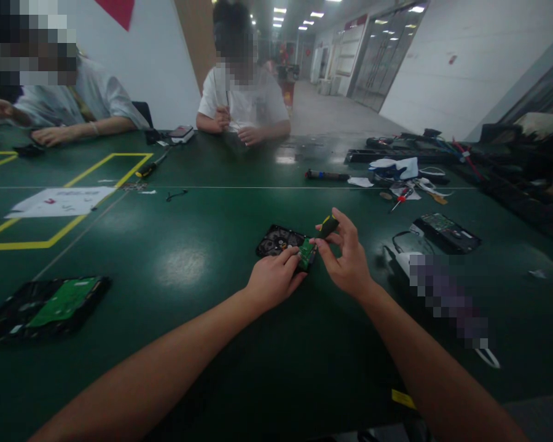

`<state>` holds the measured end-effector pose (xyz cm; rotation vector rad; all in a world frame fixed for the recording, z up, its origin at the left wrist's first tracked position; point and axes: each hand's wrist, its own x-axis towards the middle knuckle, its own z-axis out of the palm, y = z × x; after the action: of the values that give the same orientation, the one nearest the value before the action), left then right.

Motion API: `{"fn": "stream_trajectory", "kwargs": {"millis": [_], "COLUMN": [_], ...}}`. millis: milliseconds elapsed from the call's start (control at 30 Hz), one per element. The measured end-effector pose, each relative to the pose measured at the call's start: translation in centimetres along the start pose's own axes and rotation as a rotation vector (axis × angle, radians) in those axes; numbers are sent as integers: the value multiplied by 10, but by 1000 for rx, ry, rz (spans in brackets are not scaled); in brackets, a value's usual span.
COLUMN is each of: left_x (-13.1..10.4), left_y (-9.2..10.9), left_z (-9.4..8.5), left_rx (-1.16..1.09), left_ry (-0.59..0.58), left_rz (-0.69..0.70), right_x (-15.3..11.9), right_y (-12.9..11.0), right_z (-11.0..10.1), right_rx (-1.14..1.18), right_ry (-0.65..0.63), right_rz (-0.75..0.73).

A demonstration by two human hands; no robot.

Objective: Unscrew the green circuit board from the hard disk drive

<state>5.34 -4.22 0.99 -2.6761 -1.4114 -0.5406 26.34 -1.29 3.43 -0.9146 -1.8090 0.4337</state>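
A black hard drive (276, 239) with a green circuit board (306, 250) on its right part lies on the green table in front of me. My left hand (276, 273) is closed on the near edge of the drive, its fingertips on the board. My right hand (348, 258) grips a black and yellow screwdriver (327, 226) between thumb and fingers, tilted over the board's right side. The screwdriver's tip is too small to make out.
Another drive with a green board (64, 301) lies at the left, and one more drive (447, 232) at the right. Beside my right forearm is a partly blurred pouch (447, 294). Tools and cables (403, 184) lie farther back. Two people sit across the table (203, 209).
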Motion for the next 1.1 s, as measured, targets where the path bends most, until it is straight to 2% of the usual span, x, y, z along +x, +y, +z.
{"fn": "stream_trajectory", "kwargs": {"millis": [200, 400, 567, 800, 1000, 1100], "left_x": [0, 0, 1, 0, 0, 0], "left_y": [0, 0, -1, 0, 0, 1], "left_z": [0, 1, 1, 0, -1, -1], "left_rx": [0, -11, 7, 5, 3, 9], "left_ry": [-7, -4, -5, -4, -7, -9], "left_rz": [5, -3, -1, -6, -1, -6], "right_x": [0, -2, -2, -1, -1, 0], "right_y": [-1, 2, 2, 3, -1, 0], "right_z": [-1, 2, 2, 1, 0, 0], "right_rx": [90, 84, 89, -5, 31, 1], "right_ry": [-38, -35, -57, 23, -17, 6], "right_rz": [12, 48, 21, 11, -11, -20]}}
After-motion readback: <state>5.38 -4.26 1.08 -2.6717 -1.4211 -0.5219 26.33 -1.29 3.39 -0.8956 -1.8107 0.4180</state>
